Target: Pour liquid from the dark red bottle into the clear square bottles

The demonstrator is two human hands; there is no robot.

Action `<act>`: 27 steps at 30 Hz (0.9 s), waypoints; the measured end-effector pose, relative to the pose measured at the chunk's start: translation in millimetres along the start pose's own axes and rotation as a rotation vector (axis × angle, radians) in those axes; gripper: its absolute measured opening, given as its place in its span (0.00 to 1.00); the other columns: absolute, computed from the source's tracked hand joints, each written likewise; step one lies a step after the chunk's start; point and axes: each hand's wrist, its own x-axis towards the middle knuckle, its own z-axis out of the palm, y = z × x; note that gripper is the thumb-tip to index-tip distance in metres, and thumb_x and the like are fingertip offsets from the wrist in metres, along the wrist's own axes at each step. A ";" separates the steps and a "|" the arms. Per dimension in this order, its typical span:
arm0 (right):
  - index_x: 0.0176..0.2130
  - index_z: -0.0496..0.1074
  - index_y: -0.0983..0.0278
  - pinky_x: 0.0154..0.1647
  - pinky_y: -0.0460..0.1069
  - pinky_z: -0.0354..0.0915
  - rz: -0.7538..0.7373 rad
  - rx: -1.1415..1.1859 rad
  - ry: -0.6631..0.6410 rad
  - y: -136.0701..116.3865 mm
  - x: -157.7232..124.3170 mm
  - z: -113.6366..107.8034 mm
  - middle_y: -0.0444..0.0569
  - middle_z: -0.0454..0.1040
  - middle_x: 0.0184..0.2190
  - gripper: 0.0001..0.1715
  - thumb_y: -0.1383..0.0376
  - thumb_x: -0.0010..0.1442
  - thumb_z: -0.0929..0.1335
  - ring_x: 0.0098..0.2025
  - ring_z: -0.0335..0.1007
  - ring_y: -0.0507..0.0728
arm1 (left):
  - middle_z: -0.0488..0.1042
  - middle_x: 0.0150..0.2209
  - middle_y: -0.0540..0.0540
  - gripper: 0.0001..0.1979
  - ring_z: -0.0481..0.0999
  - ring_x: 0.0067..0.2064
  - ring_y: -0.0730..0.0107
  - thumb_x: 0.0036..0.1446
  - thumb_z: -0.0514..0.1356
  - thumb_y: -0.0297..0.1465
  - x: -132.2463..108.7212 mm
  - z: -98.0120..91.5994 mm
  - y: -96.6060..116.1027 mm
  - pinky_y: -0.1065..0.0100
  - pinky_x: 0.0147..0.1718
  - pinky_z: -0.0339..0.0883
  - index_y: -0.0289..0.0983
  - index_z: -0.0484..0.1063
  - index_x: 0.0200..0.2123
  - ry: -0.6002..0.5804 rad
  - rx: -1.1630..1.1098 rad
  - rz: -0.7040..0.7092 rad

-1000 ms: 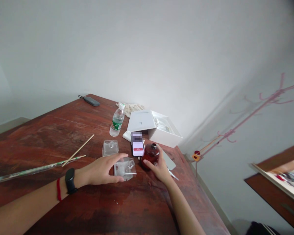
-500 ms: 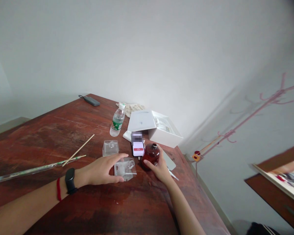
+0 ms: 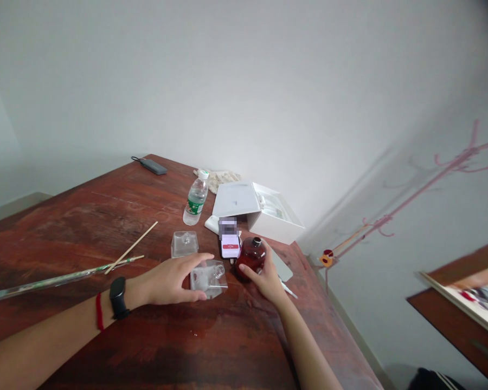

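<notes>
My left hand [image 3: 174, 279] curves round a clear square bottle [image 3: 208, 279] with a short round neck; the thumb is at its near edge and the fingers at its far edge. My right hand [image 3: 266, 276] grips a dark reddish-brown round bottle [image 3: 252, 259] from the right, its narrow neck uncovered and pointing up. Just behind my left hand is another clear square piece [image 3: 184, 245] with a small round top. A phone [image 3: 230, 245] with a lit screen lies between the two hands, farther back.
A water bottle [image 3: 196, 201] stands behind the clear pieces. An open white box [image 3: 274, 222] sits by the wall. Thin wooden sticks [image 3: 132, 246] and a long plastic wrapper [image 3: 52, 284] lie left. A grey device [image 3: 152, 165] and a cloth [image 3: 217, 180] are at the back.
The view has shifted very slightly. Both hands and the bottles keep the same places on the table.
</notes>
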 end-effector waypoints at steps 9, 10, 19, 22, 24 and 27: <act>0.72 0.58 0.61 0.68 0.70 0.71 0.001 0.000 0.012 -0.3 -0.4 1.3 0.65 0.75 0.67 0.54 0.50 0.59 0.80 0.66 0.77 0.73 | 0.76 0.67 0.36 0.44 0.79 0.65 0.41 0.63 0.71 0.47 -0.5 -2.9 6.1 0.52 0.66 0.69 0.42 0.59 0.75 0.004 0.004 -0.015; 0.72 0.58 0.61 0.69 0.70 0.70 -0.002 -0.001 0.017 -0.8 -0.9 1.9 0.65 0.75 0.67 0.54 0.50 0.58 0.80 0.66 0.77 0.73 | 0.76 0.67 0.36 0.44 0.79 0.65 0.41 0.63 0.71 0.47 -0.6 -3.1 6.1 0.52 0.66 0.69 0.41 0.59 0.75 0.004 0.004 -0.015; 0.72 0.60 0.60 0.71 0.70 0.69 -0.029 0.008 0.006 -1.9 -4.2 5.9 0.64 0.73 0.69 0.54 0.51 0.57 0.81 0.68 0.75 0.73 | 0.75 0.68 0.36 0.44 0.78 0.66 0.40 0.62 0.72 0.48 -0.7 -3.4 5.4 0.51 0.66 0.69 0.42 0.60 0.75 0.003 0.004 -0.002; 0.72 0.60 0.60 0.72 0.71 0.66 -0.029 0.004 0.012 -2.5 -4.5 6.0 0.64 0.72 0.69 0.54 0.51 0.57 0.81 0.69 0.73 0.74 | 0.75 0.68 0.35 0.45 0.78 0.66 0.41 0.63 0.72 0.49 -0.5 -3.0 4.6 0.52 0.66 0.69 0.42 0.59 0.75 0.002 0.003 0.005; 0.72 0.60 0.60 0.73 0.71 0.66 -0.028 0.001 0.017 -3.4 -5.1 6.3 0.64 0.73 0.69 0.55 0.51 0.56 0.82 0.69 0.73 0.74 | 0.76 0.68 0.35 0.44 0.78 0.66 0.41 0.63 0.71 0.48 -0.6 -2.5 3.9 0.51 0.66 0.68 0.41 0.59 0.75 0.002 0.004 0.008; 0.72 0.61 0.60 0.73 0.71 0.66 -0.030 0.002 0.014 -5.0 -6.1 7.0 0.64 0.72 0.69 0.55 0.51 0.55 0.82 0.69 0.73 0.74 | 0.76 0.68 0.35 0.43 0.78 0.66 0.41 0.64 0.70 0.48 -1.0 -2.2 3.5 0.51 0.66 0.68 0.42 0.59 0.75 0.004 0.007 0.011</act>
